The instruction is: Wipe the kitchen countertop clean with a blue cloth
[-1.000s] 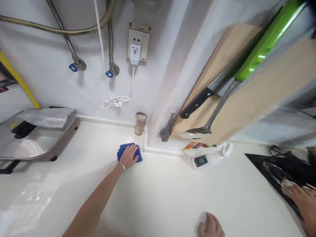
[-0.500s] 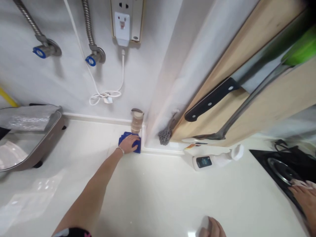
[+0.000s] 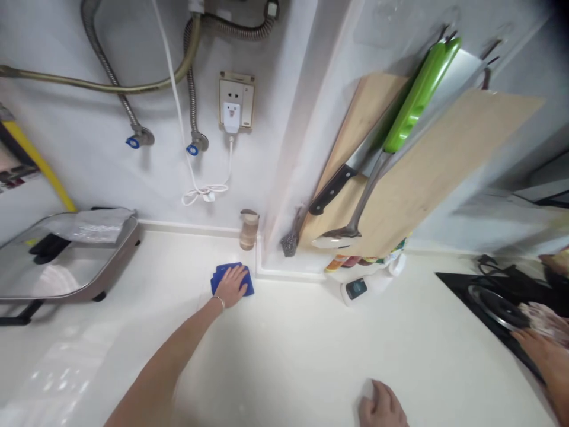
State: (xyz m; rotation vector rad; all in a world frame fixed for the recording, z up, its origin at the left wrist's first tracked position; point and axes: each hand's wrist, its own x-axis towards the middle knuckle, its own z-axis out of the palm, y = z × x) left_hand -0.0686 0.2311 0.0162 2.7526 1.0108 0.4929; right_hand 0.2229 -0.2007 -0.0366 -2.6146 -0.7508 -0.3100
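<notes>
My left hand [image 3: 232, 286], with a thin bracelet at the wrist, presses down on a folded blue cloth [image 3: 220, 274] on the white countertop [image 3: 284, 350]. Its fingers lie stretched over the cloth. Just behind the cloth stands a brownish translucent lidded cup [image 3: 249, 230], apart from it. At the bottom edge, my right hand [image 3: 383, 408] rests on the countertop, partly cut off. Its fingers are loosely bent, the thumb a little apart, and I see no object in it. A white spray bottle [image 3: 373, 286] lies on its side beyond it.
Left stands an electric pan [image 3: 104, 270] with a glass lid. Cutting boards [image 3: 427, 196], a knife [image 3: 331, 190] and a spoon [image 3: 367, 196] hang on the right wall. At the far right, another person's hand [image 3: 533, 350] holds a cloth [image 3: 544, 320] by a black stove [image 3: 462, 290].
My left hand and the blue cloth have come away from the cup, toward me. My right hand has hardly moved. The view has tilted up, showing more of the wall.
</notes>
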